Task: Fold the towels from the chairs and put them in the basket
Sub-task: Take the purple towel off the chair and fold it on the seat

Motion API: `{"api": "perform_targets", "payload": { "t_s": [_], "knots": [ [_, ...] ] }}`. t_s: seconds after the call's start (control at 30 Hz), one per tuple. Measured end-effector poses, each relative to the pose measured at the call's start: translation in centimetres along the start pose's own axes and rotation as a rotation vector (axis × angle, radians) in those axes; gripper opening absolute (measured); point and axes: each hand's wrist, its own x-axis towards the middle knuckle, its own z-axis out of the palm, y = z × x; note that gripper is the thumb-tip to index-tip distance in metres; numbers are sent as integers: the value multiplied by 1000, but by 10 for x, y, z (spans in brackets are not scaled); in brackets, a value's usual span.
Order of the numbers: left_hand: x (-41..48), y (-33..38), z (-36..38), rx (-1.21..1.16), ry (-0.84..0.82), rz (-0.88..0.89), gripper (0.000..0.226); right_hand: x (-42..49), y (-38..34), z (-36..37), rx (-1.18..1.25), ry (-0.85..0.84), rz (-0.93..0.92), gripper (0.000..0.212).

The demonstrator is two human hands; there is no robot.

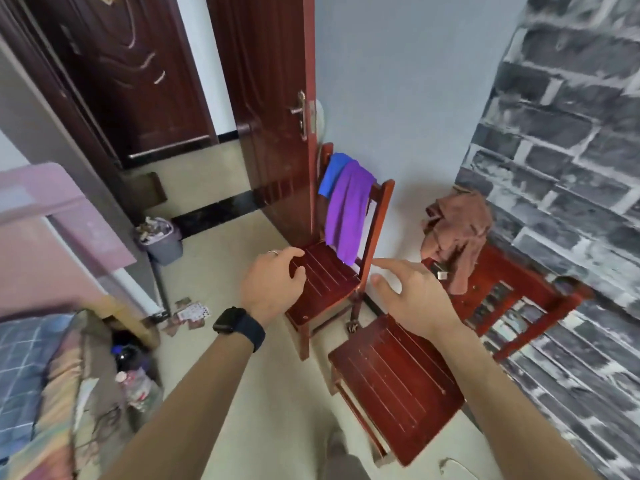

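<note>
A purple towel [346, 209] hangs over the backrest of a red wooden chair [322, 282] by the open door, with a blue towel [333, 173] draped beside it on the same backrest. A brown towel [457, 233] lies crumpled over the back of a second red chair [512, 289] at the brick-patterned wall. My left hand [273, 282], with a ring and a dark wristwatch, hovers over the first chair's seat, fingers apart and empty. My right hand [412, 292] reaches out open, below and to the right of the purple towel. No basket is in view.
A third red chair [394, 382] stands nearest to me, its seat bare. A grey waste bin [162, 240] sits left of the open dark door [273, 116]. Playing cards [188, 315] lie scattered on the floor. Bedding and bottles [135, 379] crowd the lower left.
</note>
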Motion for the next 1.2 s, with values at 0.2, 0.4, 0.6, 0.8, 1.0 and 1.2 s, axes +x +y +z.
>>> {"api": "perform_targets", "payload": {
  "t_s": [0.2, 0.4, 0.6, 0.8, 1.0, 1.2],
  "knots": [
    [128, -17, 17, 29, -120, -11, 34, 134, 27, 21, -3, -41, 104, 37],
    [249, -28, 36, 38, -183, 5, 39, 259, 66, 41, -77, -91, 188, 48],
    [370, -33, 77, -9, -314, 86, 39, 366, 106, 78, -259, -104, 332, 66],
    [493, -28, 147, -174, -547, 133, 58, 424, 141, 133, -387, -140, 611, 82],
    [558, -19, 206, -262, -704, 157, 71, 432, 143, 174, -427, 47, 741, 78],
    [573, -11, 218, -273, -683, 181, 25, 443, 137, 185, -419, 160, 807, 71]
  ]
}}
